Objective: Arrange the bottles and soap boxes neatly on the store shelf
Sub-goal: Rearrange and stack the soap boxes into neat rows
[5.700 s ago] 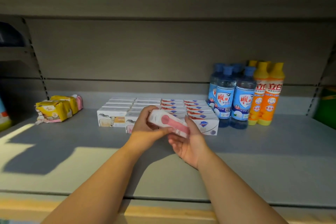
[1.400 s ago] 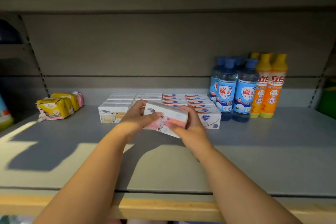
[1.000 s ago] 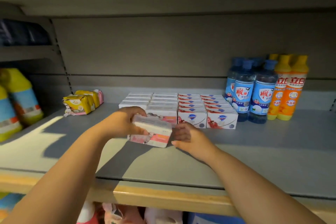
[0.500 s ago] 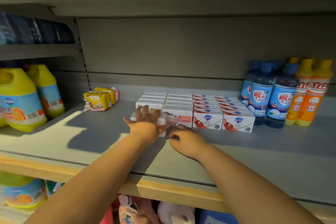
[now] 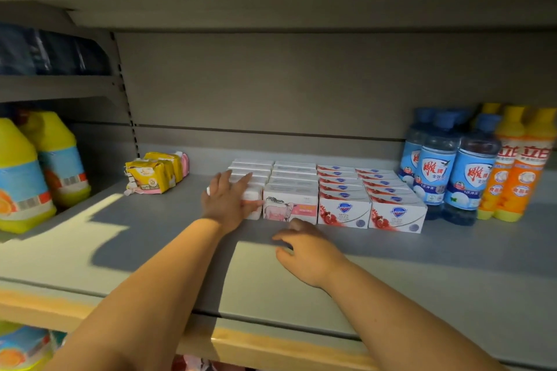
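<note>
A second ago our left hand [image 5: 227, 199] held the pink soap box [image 5: 291, 205] above the shelf [image 5: 391, 265]. Now that box stands on the shelf at the front of the second column of boxes, its cow picture facing us, level with the red-and-white soap boxes [image 5: 343, 209] on its right. Our left hand has let it go and lies flat, fingers straight and spread, pressing on the white soap box [image 5: 252, 196] at the front of the leftmost column. Our right hand [image 5: 307, 250] has drawn back from the pink box's face and rests on the shelf just before it, fingers loosely curled, gripping nothing; we cannot tell whether a fingertip still touches the box. Our view has swung left since then, so the yellow jugs [image 5: 27, 172] in the next bay show more fully.

All the boxes are closed, in four columns running back toward the rear wall. To their right stand capped blue bottles [image 5: 437, 166] in a tight cluster, then capped orange bottles [image 5: 518, 169] beside them. Well to the left lie yellow packets [image 5: 153, 175].
</note>
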A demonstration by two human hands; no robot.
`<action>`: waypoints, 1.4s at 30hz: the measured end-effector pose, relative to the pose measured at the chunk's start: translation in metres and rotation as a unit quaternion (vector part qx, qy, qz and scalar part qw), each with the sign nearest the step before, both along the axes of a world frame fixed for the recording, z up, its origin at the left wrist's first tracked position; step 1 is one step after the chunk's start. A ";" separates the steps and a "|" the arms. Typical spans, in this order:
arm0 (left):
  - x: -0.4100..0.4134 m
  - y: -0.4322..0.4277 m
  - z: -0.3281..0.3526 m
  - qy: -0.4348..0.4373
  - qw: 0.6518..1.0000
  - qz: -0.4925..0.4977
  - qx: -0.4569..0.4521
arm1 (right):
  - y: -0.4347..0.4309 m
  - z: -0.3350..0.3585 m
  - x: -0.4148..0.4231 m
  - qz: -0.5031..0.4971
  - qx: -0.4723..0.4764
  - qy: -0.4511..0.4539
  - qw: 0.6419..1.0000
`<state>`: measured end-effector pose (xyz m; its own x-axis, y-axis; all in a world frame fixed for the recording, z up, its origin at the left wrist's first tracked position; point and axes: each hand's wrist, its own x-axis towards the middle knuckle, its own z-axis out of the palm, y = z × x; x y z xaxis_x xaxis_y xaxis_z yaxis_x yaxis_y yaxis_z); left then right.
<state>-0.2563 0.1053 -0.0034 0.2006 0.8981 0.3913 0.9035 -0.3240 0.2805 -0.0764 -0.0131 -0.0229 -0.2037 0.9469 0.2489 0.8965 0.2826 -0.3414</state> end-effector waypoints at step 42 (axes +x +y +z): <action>-0.099 0.092 0.003 -0.327 0.904 0.266 0.075 | 0.058 0.007 -0.039 0.130 0.006 0.041 0.991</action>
